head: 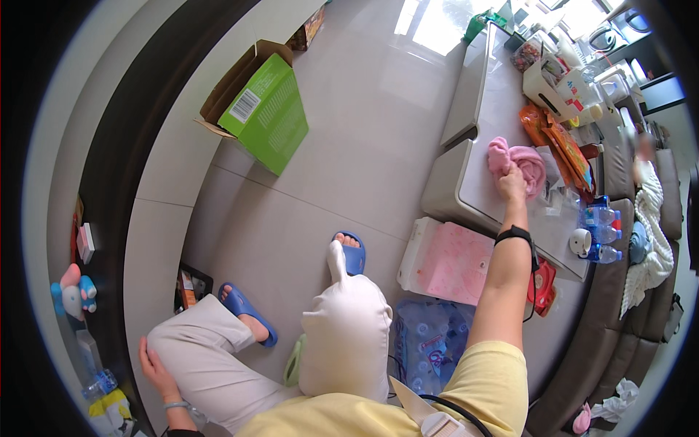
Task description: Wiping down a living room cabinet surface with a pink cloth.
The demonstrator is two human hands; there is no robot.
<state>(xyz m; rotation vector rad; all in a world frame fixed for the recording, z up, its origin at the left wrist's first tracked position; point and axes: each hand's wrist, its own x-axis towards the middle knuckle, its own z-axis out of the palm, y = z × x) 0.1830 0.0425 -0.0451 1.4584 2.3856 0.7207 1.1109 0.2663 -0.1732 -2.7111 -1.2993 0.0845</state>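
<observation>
My right hand [512, 184] reaches out over the grey coffee table and is closed on a bunched pink cloth [528, 166], which lies rolled on the tabletop. Part of the cloth sticks out beyond my fingers. A black strap with a cable sits around my right forearm. My left hand [156, 371] rests against the side of my bent left knee, its fingers apart and holding nothing that shows. Next to the pink cloth lie orange packets [565, 150] and some clear plastic wrapping [558, 199].
Along the table [480, 191] stand a white mug [580, 241], plastic bottles [605, 235] and a white bin [546, 90]. A pink storage box [456, 262] and wrapped bottles [431, 338] are on the floor by my legs. A green cardboard box [273, 117] stands left. Behind the table is a brown sofa [581, 349].
</observation>
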